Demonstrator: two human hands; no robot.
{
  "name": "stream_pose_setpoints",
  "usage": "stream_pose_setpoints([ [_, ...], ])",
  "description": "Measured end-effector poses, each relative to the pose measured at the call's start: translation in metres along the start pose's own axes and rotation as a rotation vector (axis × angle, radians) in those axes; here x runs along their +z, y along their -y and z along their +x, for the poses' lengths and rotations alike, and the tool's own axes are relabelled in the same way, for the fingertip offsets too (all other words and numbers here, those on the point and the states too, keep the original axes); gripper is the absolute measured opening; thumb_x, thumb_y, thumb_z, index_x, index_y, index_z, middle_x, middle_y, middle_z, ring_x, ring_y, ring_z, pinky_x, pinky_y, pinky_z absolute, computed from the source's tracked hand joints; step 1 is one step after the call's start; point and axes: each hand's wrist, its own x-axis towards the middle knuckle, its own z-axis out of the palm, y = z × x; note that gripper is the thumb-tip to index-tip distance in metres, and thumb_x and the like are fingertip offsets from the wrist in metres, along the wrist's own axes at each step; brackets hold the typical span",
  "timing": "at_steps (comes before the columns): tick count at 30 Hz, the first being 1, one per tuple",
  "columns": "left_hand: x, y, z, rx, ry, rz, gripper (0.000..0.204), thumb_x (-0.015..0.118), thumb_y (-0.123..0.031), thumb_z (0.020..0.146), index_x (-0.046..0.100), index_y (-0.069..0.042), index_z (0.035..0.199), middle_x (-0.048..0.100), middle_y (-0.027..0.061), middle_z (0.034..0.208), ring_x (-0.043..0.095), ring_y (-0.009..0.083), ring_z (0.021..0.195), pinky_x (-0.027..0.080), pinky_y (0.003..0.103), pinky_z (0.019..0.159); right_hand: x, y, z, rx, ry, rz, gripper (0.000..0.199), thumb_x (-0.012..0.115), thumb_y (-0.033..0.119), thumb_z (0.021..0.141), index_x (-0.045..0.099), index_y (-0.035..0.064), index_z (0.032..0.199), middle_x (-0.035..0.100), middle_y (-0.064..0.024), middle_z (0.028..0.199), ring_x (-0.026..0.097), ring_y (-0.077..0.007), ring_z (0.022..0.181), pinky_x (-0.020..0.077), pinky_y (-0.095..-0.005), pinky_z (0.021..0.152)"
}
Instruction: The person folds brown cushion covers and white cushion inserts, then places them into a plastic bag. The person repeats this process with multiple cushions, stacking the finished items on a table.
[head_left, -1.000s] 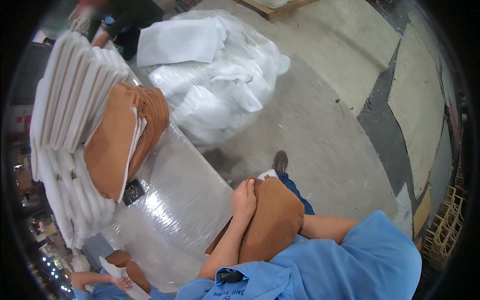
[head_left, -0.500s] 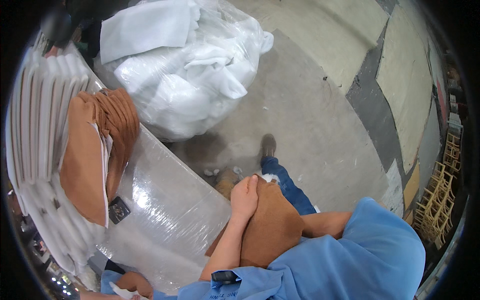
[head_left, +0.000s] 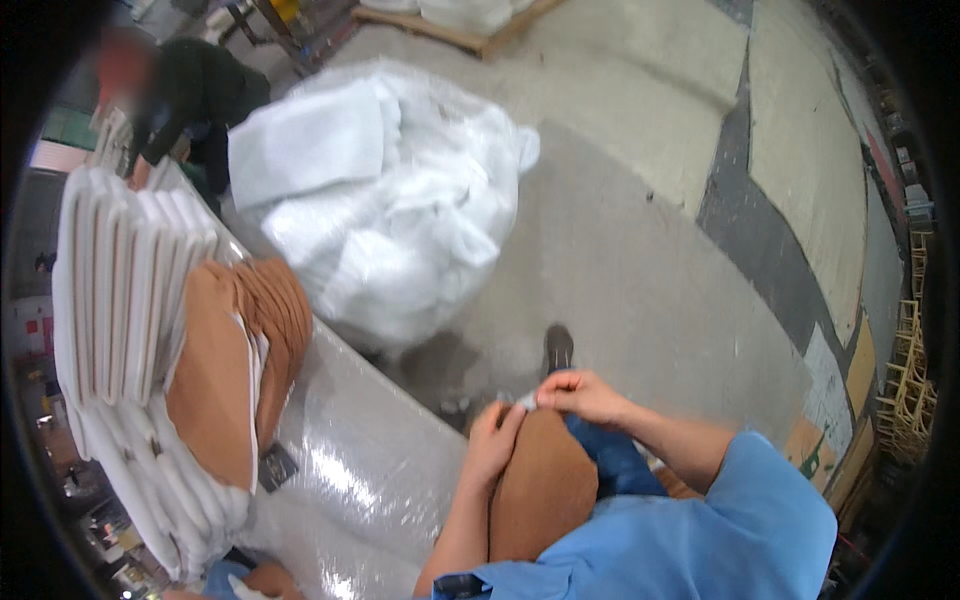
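A brown fabric piece [head_left: 545,485], shaped like a cushion cover, rests against my body and lap. My left hand [head_left: 492,440] is closed at its upper left edge, fingertips pinching near the top corner. My right hand [head_left: 585,397] is closed in a pinch at the same corner. A small tuft of white padding [head_left: 527,401] shows between the fingertips of both hands. To the left, a pile of folded brown fabric pieces [head_left: 225,385] with white backing leans against white padded sheets [head_left: 135,290].
A plastic-covered table [head_left: 370,470] runs along my left, with a small dark object [head_left: 277,468] on it. Beyond stands a big clear bag of white padding [head_left: 400,220]. A co-worker [head_left: 195,95] bends at the far left. Another person's hand [head_left: 272,578] shows at the lower left.
My right hand, hidden behind the brown piece before, has come out to its top corner beside my left hand. White padding now shows there. The view has shifted, bringing the co-worker into sight.
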Motion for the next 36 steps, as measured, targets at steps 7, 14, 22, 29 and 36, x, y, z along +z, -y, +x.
stream_pose_setpoints([
  [7, 0.009, 0.004, -0.001, -0.099, 0.09, -0.291, 0.037, 0.06, -0.036, 0.109, 0.065, -0.001, 0.12, 0.068, 0.0051, 0.11, 0.06, 0.0122, 0.101, 0.049, 0.028, 0.089, -0.016, 0.01, 0.022, 0.045, 0.223, -0.108, 0.016, 0.075, 0.021, 0.1, 0.071, 0.0057, 0.098, 0.071, -0.003, 0.098, 0.067, -0.0141, 0.091, 0.0554, -0.0327, 0.077],
  [14, 0.009, 0.03, 0.009, -0.197, 0.161, -0.343, 0.05, 0.055, -0.044, 0.11, 0.072, 0.001, 0.124, 0.073, 0.0075, 0.114, 0.065, 0.0151, 0.104, 0.05, 0.03, 0.095, 0.011, 0.029, 0.003, -0.504, -0.05, -0.783, 0.023, 0.071, 0.021, 0.097, 0.06, 0.0026, 0.09, 0.062, -0.0174, 0.099, 0.063, -0.0363, 0.091, 0.0504, -0.0427, 0.078],
  [22, 0.012, 0.039, 0.009, -0.088, 0.107, -0.295, 0.05, 0.056, -0.043, 0.109, 0.071, 0.0, 0.129, 0.075, 0.0053, 0.112, 0.065, 0.013, 0.103, 0.05, 0.029, 0.094, -0.018, 0.025, 0.018, 0.04, 0.326, -0.305, 0.024, 0.066, 0.031, 0.106, 0.068, 0.0074, 0.102, 0.064, 0.0034, 0.094, 0.057, -0.0083, 0.085, 0.0473, -0.0282, 0.074],
  [29, 0.01, 0.028, 0.004, -0.149, 0.18, -0.431, 0.044, 0.058, -0.039, 0.11, 0.072, 0.0, 0.126, 0.074, 0.0013, 0.11, 0.063, 0.0086, 0.099, 0.05, 0.026, 0.09, -0.012, 0.041, 0.023, -0.545, 0.3, -0.843, 0.026, 0.067, 0.031, 0.102, 0.067, 0.0044, 0.099, 0.066, -0.0119, 0.088, 0.063, -0.0295, 0.084, 0.049, -0.0378, 0.075],
  [36, 0.02, 0.042, 0.017, -0.091, 0.144, -0.462, 0.042, 0.055, -0.035, 0.112, 0.072, 0.001, 0.127, 0.074, 0.0035, 0.113, 0.064, 0.0101, 0.101, 0.051, 0.026, 0.091, 0.001, 0.022, 0.033, -0.214, 0.12, -0.7, 0.033, 0.071, 0.035, 0.099, 0.067, 0.0023, 0.094, 0.064, -0.011, 0.08, 0.061, -0.0211, 0.078, 0.049, -0.037, 0.072],
])
